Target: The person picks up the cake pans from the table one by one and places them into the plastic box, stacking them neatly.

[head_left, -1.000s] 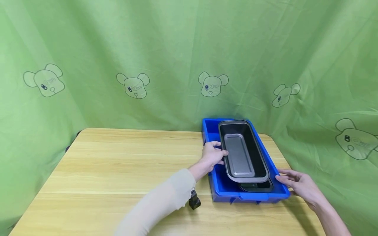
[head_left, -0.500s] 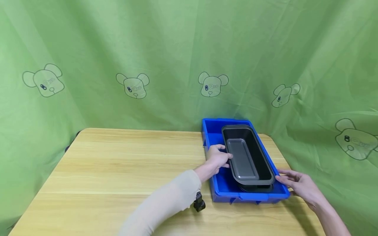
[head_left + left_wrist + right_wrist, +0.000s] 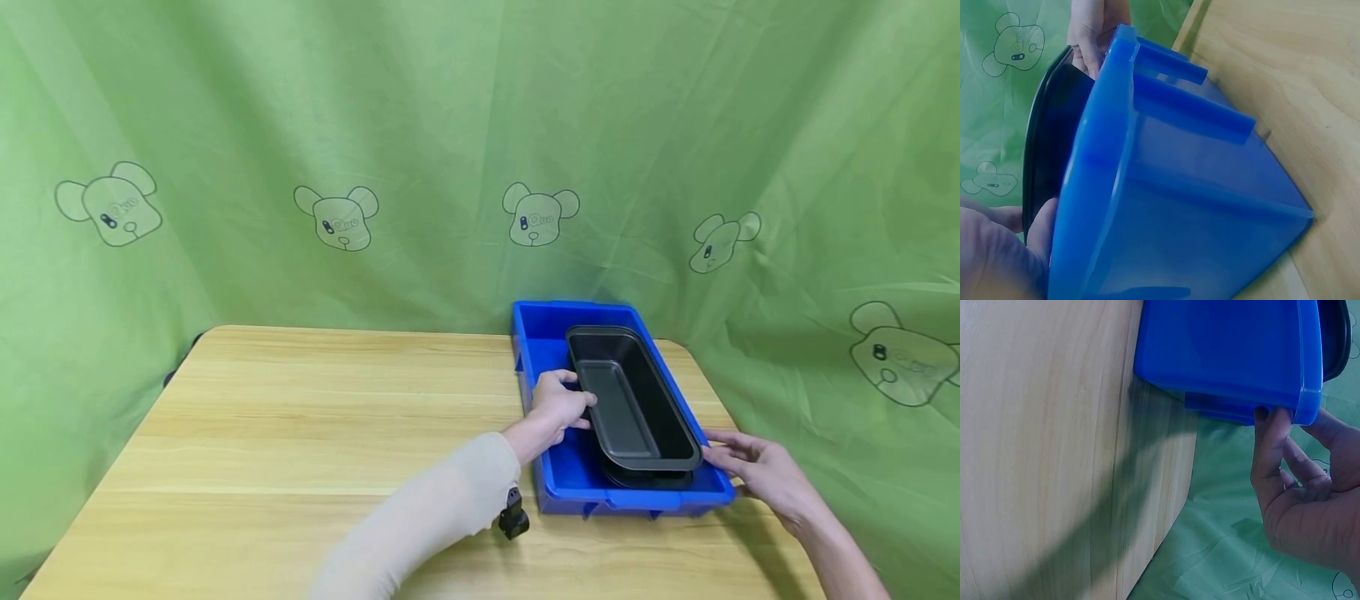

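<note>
In the head view a dark loaf pan (image 3: 617, 400) sits inside a blue plastic bin (image 3: 645, 501), slanted toward its right side. My left hand (image 3: 558, 407) pinches the pan's left rim, thumb on the inside and fingers beneath the edge. Under the pan's near end shows part of a second dark pan (image 3: 648, 481), mostly hidden. My right hand (image 3: 765, 475) holds the bin's right rim close to the near corner. The right wrist view shows its bent fingers (image 3: 1270, 440) under that rim. In the left wrist view the pan's edge (image 3: 1032, 150) rises above the bin wall.
The bin stands at the right end of a wooden table (image 3: 315, 417), whose right edge runs close beside it. A green curtain (image 3: 435, 125) with bear-head outlines hangs behind and at both sides. A small black camera (image 3: 513, 514) is strapped to my left wrist.
My left hand has moved right and slightly nearer, lowering the loaf pan deeper into the bin over the second pan. The right hand and the bin have stayed in place.
</note>
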`<move>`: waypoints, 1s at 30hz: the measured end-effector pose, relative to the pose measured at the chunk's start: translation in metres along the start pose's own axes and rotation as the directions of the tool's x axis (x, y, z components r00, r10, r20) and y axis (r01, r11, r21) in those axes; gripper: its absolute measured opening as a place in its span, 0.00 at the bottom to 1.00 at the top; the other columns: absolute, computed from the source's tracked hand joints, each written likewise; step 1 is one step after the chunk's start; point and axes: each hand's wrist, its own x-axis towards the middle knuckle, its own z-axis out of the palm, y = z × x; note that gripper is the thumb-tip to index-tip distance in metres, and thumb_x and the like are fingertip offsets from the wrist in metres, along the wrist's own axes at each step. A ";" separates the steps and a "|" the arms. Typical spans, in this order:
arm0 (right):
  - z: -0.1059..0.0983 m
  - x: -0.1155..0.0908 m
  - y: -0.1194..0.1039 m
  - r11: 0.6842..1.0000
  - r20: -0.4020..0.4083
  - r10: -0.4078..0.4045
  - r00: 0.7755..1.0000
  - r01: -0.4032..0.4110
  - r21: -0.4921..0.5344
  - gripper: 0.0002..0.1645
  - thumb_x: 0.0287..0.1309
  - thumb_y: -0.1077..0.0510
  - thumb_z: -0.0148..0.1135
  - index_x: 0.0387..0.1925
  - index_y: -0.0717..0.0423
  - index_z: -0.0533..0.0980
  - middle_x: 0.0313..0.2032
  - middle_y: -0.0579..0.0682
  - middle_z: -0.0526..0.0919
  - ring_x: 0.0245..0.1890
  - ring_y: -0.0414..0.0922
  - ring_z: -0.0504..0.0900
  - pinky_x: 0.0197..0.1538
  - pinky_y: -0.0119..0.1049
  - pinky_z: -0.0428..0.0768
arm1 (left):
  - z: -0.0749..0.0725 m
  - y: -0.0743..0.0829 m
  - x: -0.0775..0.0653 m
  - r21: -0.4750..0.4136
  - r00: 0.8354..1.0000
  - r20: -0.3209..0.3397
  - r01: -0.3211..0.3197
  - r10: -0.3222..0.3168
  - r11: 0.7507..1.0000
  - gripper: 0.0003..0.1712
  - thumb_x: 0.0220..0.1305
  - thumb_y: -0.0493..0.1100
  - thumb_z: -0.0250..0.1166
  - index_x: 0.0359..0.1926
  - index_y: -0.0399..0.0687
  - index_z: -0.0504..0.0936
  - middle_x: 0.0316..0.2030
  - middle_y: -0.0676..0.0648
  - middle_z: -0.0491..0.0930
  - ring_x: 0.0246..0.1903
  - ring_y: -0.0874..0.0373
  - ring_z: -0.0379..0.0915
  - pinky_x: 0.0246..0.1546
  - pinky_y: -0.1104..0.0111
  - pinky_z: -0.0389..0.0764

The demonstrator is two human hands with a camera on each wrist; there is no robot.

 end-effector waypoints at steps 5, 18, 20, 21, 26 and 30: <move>-0.001 0.000 0.000 1.000 0.000 0.006 1.000 -0.006 -0.011 0.40 0.76 0.50 0.61 0.75 0.73 0.63 0.39 0.25 0.88 0.39 0.34 0.88 0.38 0.39 0.91 | 0.003 -0.001 0.000 0.017 1.000 -0.010 0.005 -0.004 1.000 0.27 0.59 0.25 0.71 0.60 0.36 0.80 0.48 0.34 0.84 0.34 0.33 0.90 0.30 0.59 0.94; 0.000 0.001 -0.003 1.000 0.001 0.026 1.000 -0.026 -0.007 0.44 0.76 0.46 0.62 0.76 0.72 0.61 0.43 0.30 0.90 0.40 0.36 0.89 0.39 0.39 0.91 | 0.010 -0.003 -0.001 0.045 0.999 -0.038 -0.001 0.003 0.999 0.27 0.55 0.24 0.73 0.57 0.38 0.83 0.51 0.32 0.85 0.31 0.35 0.90 0.29 0.58 0.94; 0.000 0.000 -0.003 1.000 0.004 0.027 1.000 -0.027 -0.003 0.44 0.75 0.45 0.63 0.76 0.71 0.61 0.42 0.30 0.90 0.40 0.36 0.89 0.39 0.39 0.91 | 0.011 -0.003 0.000 0.044 0.999 -0.042 -0.004 0.006 0.999 0.26 0.54 0.23 0.74 0.55 0.39 0.84 0.51 0.32 0.85 0.30 0.35 0.90 0.28 0.59 0.93; 0.000 0.001 -0.004 1.000 0.002 0.028 1.000 -0.028 0.002 0.44 0.75 0.45 0.63 0.76 0.71 0.61 0.42 0.30 0.90 0.40 0.36 0.89 0.39 0.39 0.91 | 0.011 -0.003 -0.001 0.052 0.999 -0.046 -0.004 0.006 0.999 0.26 0.54 0.23 0.74 0.54 0.39 0.84 0.50 0.32 0.85 0.29 0.36 0.90 0.28 0.59 0.93; 0.001 0.000 -0.003 1.000 0.002 0.015 1.000 -0.015 0.007 0.44 0.74 0.46 0.64 0.75 0.71 0.62 0.41 0.30 0.90 0.40 0.36 0.89 0.39 0.40 0.91 | 0.011 -0.002 0.001 0.065 0.998 -0.059 -0.009 0.013 0.998 0.25 0.55 0.18 0.68 0.52 0.42 0.87 0.33 0.36 0.86 0.29 0.38 0.90 0.26 0.61 0.93; 0.000 0.000 -0.001 1.000 0.004 0.011 1.000 -0.011 0.001 0.43 0.75 0.47 0.63 0.76 0.72 0.61 0.42 0.30 0.90 0.40 0.35 0.89 0.39 0.39 0.91 | 0.009 0.000 0.001 0.053 0.999 -0.050 0.009 -0.006 0.999 0.28 0.55 0.16 0.64 0.53 0.42 0.88 0.28 0.39 0.83 0.32 0.38 0.91 0.29 0.61 0.94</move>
